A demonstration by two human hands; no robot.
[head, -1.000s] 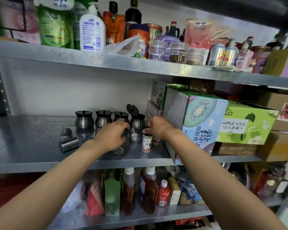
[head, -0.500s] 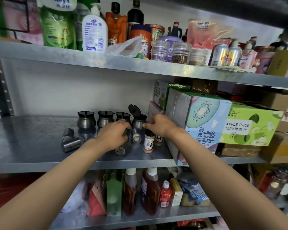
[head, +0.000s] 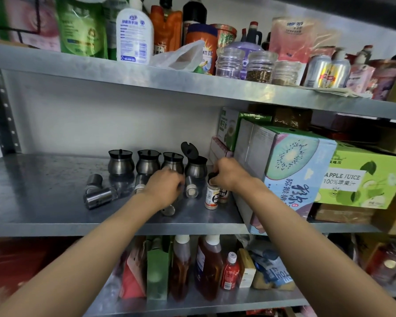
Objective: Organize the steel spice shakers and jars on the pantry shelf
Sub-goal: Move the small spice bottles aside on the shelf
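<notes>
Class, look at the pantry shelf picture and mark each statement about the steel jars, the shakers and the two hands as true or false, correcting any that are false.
1. Four round steel jars stand in a row at the back of the middle shelf. True.
2. All four jars have their lids closed. False: the rightmost jar has its lid flipped up.
3. The right hand grips the black cap of a small labelled spice bottle. True.
4. Every steel shaker stands upright. False: the shaker at the left lies on its side.
5. The left hand rests on the kiwi box. False: it is down among the shakers, apart from the box.
</notes>
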